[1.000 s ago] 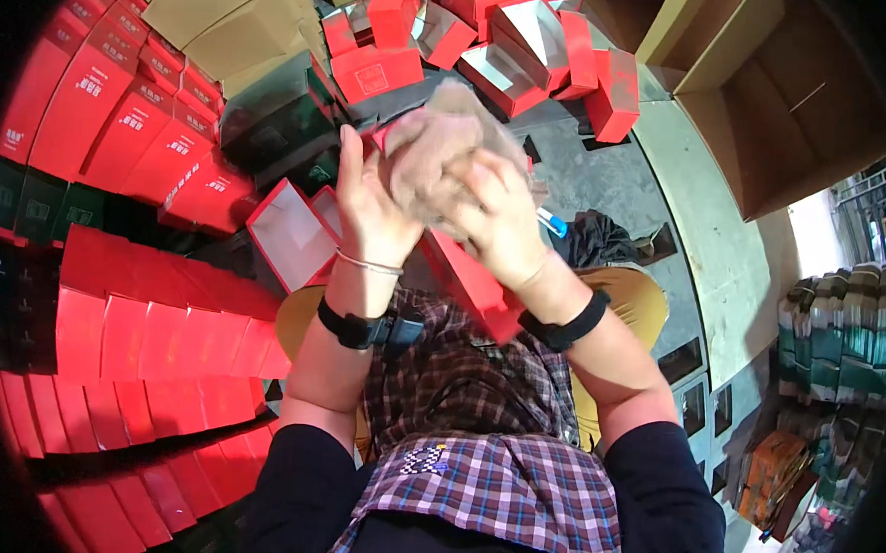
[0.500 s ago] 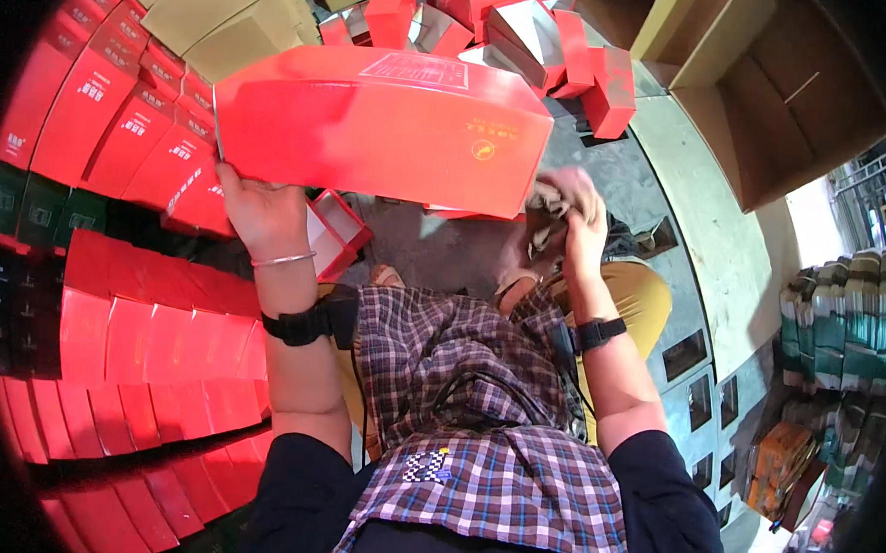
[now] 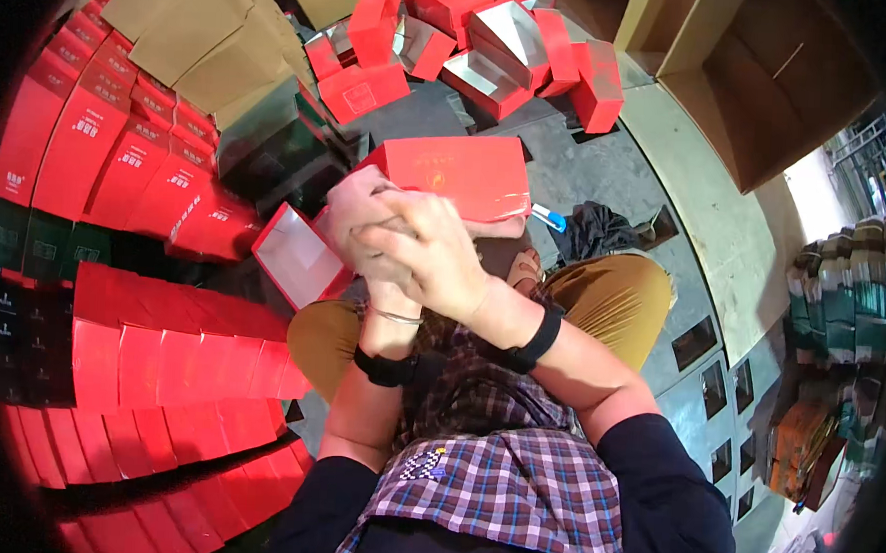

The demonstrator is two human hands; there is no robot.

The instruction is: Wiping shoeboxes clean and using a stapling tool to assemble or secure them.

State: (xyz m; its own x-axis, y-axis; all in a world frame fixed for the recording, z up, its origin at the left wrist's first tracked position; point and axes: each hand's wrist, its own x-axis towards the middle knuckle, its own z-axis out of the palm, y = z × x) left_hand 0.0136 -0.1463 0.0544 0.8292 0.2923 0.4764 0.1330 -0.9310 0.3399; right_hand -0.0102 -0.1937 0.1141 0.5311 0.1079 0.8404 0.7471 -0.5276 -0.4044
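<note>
My left hand (image 3: 380, 289) and my right hand (image 3: 444, 257) meet in front of my body. Both are closed together around a pale pinkish cloth (image 3: 355, 204), somewhat blurred by motion. The right hand covers much of the left, whose fingers show only in part. Just beyond them a closed red shoebox (image 3: 464, 167) rests low in front of me, its near left side hidden by the hands. An opened red box with a white inside (image 3: 302, 257) stands left of my hands, tilted.
Stacked red boxes (image 3: 173, 363) fill the left side. Loose open red boxes (image 3: 494, 74) lie in a heap ahead. A blue-capped marker (image 3: 548, 218) and black plastic (image 3: 598, 233) are beside the shoebox. A large open carton (image 3: 773, 104) stands at the far right.
The red shoebox has left my left hand and now rests in front of me. My right hand with the cloth has moved left to meet the left hand.
</note>
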